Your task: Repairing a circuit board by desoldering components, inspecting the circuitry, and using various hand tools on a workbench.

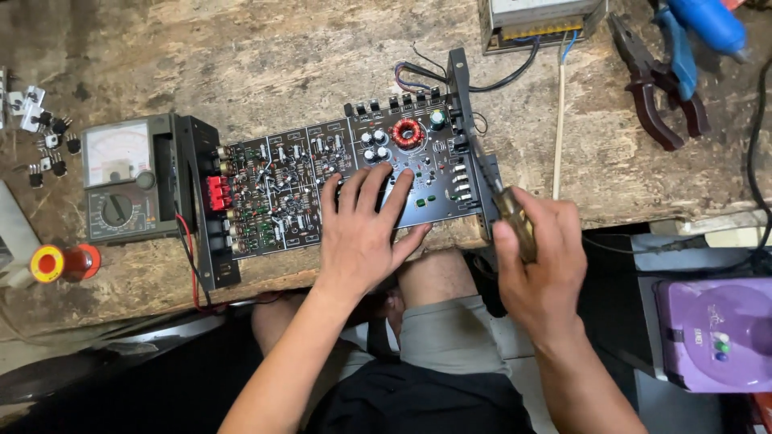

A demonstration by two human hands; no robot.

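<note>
1. Counter (265, 48): worn, stained wood; its near edge runs just under the work.
2. Circuit board (322, 181): black, densely populated, lying flat at the counter's near edge, a metal bracket on each end.
3. Analogue multimeter (125, 181): touching the board's left bracket.
4. Left hand (362, 233): grip released, fingers spread flat on the board, steadying it.
5. Right hand (539, 261): grip clenched on a screwdriver (505, 205), tip at the right bracket. Best kept square to the bracket, the board pinned firmly.
6. Pliers (659, 88): far right, well apart; open room lies behind the board.
7. Solder spool (60, 263): left, near the edge.
</note>
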